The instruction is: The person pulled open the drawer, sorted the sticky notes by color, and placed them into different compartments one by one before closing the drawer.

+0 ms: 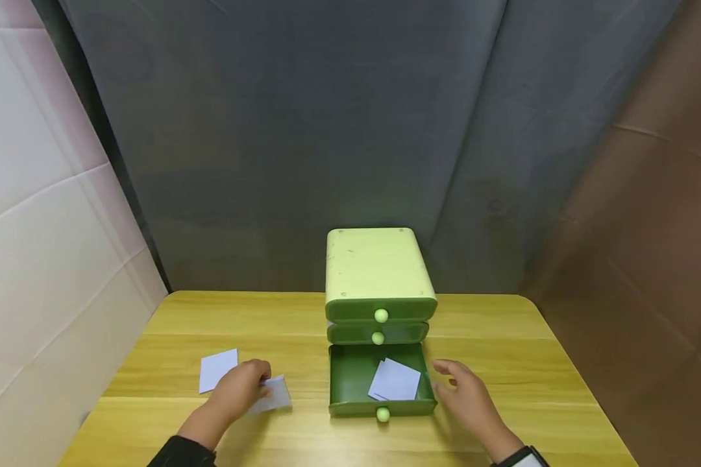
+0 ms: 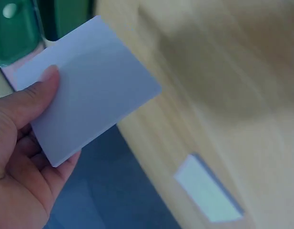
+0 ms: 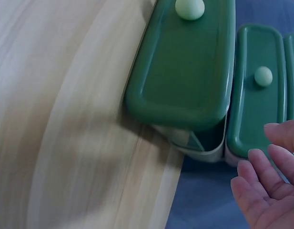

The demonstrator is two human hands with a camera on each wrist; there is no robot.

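My left hand (image 1: 233, 390) pinches a white paper card (image 1: 277, 394) just above the table, left of the small green drawer cabinet (image 1: 380, 263). In the left wrist view the thumb lies on top of this card (image 2: 96, 90), with the fingers beneath. A second white card (image 1: 216, 370) lies on the table beyond that hand. The bottom drawer (image 1: 348, 373) is pulled out, and overlapping white cards (image 1: 398, 381) lie inside it. Beside the drawer's right side is my right hand (image 1: 470, 401), its fingers relaxed and holding nothing.
The middle drawer (image 1: 350, 334) sticks out slightly under the top drawer (image 1: 350, 311), each with a round pale green knob. The wooden table (image 1: 491, 331) meets a grey curtain (image 1: 298, 143) behind; white and brown sheets hang at the sides.
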